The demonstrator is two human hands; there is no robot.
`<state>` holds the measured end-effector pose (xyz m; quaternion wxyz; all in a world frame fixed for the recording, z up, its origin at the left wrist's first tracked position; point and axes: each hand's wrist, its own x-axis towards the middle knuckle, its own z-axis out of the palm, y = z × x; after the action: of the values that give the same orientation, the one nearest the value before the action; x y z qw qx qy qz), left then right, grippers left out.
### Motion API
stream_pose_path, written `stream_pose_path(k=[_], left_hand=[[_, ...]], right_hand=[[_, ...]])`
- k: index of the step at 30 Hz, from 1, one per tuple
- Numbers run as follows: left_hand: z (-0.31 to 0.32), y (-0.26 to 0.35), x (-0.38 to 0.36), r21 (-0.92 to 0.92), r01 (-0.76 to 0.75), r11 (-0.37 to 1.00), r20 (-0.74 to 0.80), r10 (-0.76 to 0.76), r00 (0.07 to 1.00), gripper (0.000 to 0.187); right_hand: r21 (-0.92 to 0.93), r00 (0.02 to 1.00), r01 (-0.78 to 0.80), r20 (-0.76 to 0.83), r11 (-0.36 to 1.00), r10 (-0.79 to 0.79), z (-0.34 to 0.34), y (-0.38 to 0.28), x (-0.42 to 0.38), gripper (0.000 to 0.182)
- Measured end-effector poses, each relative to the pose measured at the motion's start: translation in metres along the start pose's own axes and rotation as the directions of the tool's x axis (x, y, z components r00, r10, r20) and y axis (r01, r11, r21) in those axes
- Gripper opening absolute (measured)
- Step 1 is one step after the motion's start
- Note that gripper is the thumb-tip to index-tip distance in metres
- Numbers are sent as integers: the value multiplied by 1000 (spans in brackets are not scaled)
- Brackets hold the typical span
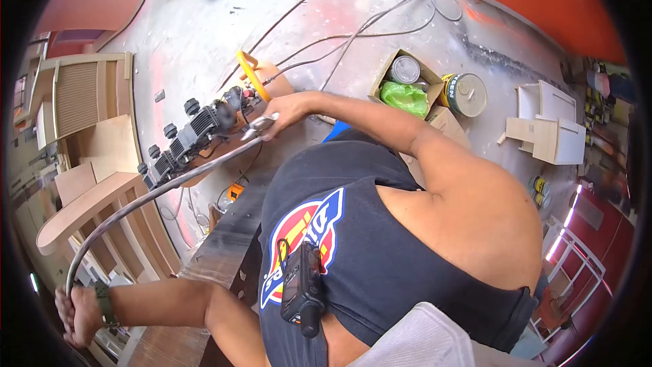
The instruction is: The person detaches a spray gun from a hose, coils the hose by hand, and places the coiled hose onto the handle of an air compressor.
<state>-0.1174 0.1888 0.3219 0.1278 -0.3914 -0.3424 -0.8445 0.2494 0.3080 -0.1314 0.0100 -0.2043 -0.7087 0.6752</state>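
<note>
My right hand (288,112) is closed around a silver metal fitting (261,124) beside the yellow handle (252,76) of a compressor. A dark hose (146,197) arcs from that fitting down to the lower left. There my left hand (83,316), with a dark green band on its wrist, holds the hose; part of its grip is hard to see. Below the right hand and to its left is the compressor's row of black finned motors (193,136), with its orange tank partly hidden behind them.
Wooden furniture parts (109,211) stand at the left. An open box (411,85) holds a can and a green bag, next to a paint bucket (467,94). Loose hoses (367,27) cross the floor. White cabinet pieces (553,122) stand at the right. A dark wooden surface (227,248) is below.
</note>
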Motion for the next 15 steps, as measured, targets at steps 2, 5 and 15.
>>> stream_pose_path(k=[2, 5, 15], left_hand=[[-41, -9, 67, -18, -82, 996, -50, 81, 995, 37], [-6, -15, 38, 468, -259, 845, -205, 388, 898, 31], [-87, -99, -148, 235, 656, 717, -93, -656, 749, 44]], right_hand=[[-120, 986, 145, -68, 982, -154, -7, 45, -18, 32], [-299, 978, -134, -193, 945, 78, -26, 114, -64, 35], [37, 460, -618, -793, 786, 399, -126, 281, -159, 70]])
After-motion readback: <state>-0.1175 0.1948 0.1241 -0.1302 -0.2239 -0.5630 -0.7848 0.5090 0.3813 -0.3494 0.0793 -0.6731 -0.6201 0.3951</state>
